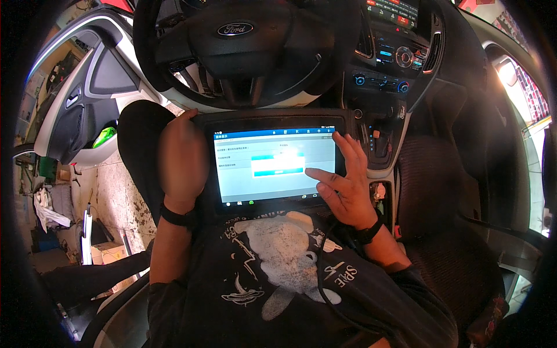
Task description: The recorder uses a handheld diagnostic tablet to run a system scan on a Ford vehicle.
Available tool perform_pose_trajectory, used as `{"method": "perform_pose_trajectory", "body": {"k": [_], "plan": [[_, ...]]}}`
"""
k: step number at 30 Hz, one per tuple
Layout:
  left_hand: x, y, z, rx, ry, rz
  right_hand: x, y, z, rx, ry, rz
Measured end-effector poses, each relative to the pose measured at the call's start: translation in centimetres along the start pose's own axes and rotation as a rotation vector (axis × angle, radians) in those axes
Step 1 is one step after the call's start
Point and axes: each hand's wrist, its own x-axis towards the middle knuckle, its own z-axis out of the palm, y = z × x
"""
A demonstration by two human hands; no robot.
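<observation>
A black-framed diagnostic tablet (272, 188) rests on my lap under the steering wheel, its lit screen facing up. A small bright pop-up window with blue bars stands at the middle of the screen. My left hand (184, 156) grips the tablet's left edge; most of it is blurred, and any fingers beneath the tablet are hidden. Over the right part of the screen, my right hand (348, 188) is held with its fingers apart and nothing in them. Its index fingertip is at the pop-up's lower right corner; whether it touches the glass I cannot tell. Dark bands circle both wrists.
The steering wheel (243, 52) rises just beyond the tablet. To the right are the centre console with its gear lever (377, 136) and a dark passenger seat (432, 191). At left, the driver's door (96, 98) hangs open. A black cable (320, 272) crosses my shirt.
</observation>
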Motion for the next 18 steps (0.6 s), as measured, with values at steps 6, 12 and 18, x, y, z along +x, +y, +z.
{"method": "perform_pose_trajectory", "body": {"k": [6,12,18], "plan": [[-0.02,0.13,-0.02,0.016,-0.01,-0.014,-0.01,0.08,0.04,-0.004,0.001,0.004],[-0.03,0.17,-0.03,0.005,-0.008,-0.028,-0.01,0.11,0.01,-0.01,0.002,0.007],[0.01,0.19,0.05,-0.033,-0.005,-0.027,-0.02,0.02,-0.02,-0.02,0.004,0.01]]}}
